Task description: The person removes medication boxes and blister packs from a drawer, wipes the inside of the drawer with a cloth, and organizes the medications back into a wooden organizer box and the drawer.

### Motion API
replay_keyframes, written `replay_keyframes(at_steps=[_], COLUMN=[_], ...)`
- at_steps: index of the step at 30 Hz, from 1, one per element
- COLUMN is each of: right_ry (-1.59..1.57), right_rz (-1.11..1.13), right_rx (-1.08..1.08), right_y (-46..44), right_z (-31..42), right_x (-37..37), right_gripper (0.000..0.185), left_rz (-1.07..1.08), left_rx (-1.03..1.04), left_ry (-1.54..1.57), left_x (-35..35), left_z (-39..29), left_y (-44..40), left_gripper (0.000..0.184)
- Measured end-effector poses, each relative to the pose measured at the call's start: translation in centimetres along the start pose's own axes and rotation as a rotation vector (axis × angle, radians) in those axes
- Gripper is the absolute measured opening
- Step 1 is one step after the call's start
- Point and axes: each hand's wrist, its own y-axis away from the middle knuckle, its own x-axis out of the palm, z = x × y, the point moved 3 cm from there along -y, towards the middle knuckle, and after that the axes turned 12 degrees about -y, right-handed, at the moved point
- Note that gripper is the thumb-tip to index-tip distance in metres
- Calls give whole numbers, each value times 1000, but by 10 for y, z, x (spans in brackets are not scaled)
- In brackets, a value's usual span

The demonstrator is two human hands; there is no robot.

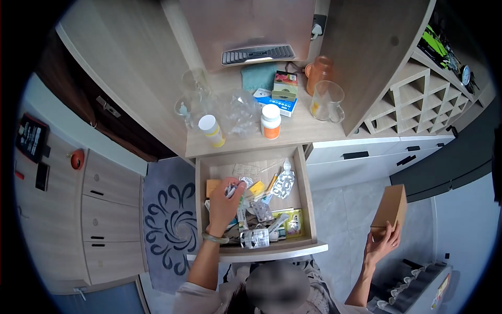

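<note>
Here's the drawer [309, 201], pulled out for easy reach; off to its right, the right hand [384, 242] grips a cardboard box [391, 206] by its lower end, seemingly for clearance. Inside lie blister packs [283, 184]; over the clutter, the left hand [224, 201], fingers narrow, pinches a small silvery item [230, 190].

There are 2 hands [224, 205], 1 brown cardboard box [391, 206], 1 pulled-out drawer [308, 209], 1 bracelet [215, 239], 1 orange-and-white bottle [271, 124], 1 white-and-yellow canister [212, 132], 1 orange pitcher [320, 72], 1 teal cloth [257, 77], 1 blue-and-white box [285, 108], 1 patterned rug [180, 231] and at least 2 blister packs [284, 183] in the drawer.
</note>
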Motion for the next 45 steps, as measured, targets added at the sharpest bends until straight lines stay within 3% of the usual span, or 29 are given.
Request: replay_keyframes(at_steps=[2,5,18,20,22,24,28,32,34,37,40,41,43,45], right_ry=[79,-37,122,-41,-35,31,-209,-219,-852,-1163,-1475,-1476,-1606,-1631], right_rz=[-44,65,66,249,270,10,140,-66,-168,-240,-102,-107,-72,-74], right_rx=[-50,-64,-3,-201,-258,49,-32,211,529,781,787,784,1009,1034], right_y=[9,19,32,38,39,36,42,19,6,-15,-30,-32,-31,-37], right_z=[-4,-11,-15,-13,-14,-26,-25,-36,-32,-20,5,12,24,34], right_x=[3,7,8,12,17,15,20,15,10,-11,-13,-13,-5,-2], right_gripper=[79,77,70,67,72,71,74,76,68,58,61,61,63,63], left_rz=[-48,-67,-42,16,24,26,52,74,76,57,52,61,110,153], left_rx=[-155,-210,-124,-146,-138,-153,-126,-145,-141,-119,-94,-103,-40,13], left_ry=[119,196,90,92,94,90,77,90,71,65,96,103,80,53], left_x=[1,4,-2,1,5,7,9,9,8,11,13,13,17,20], left_z=[16,32,17,18,18,23,22,23,21,26,26,27,31,43], left_y=[2,1,2,2,1,6,4,7,7,8,6,6,9,13], left_gripper=[20,19,19,21,22,22,23,23,23,22,22,22,21,19])
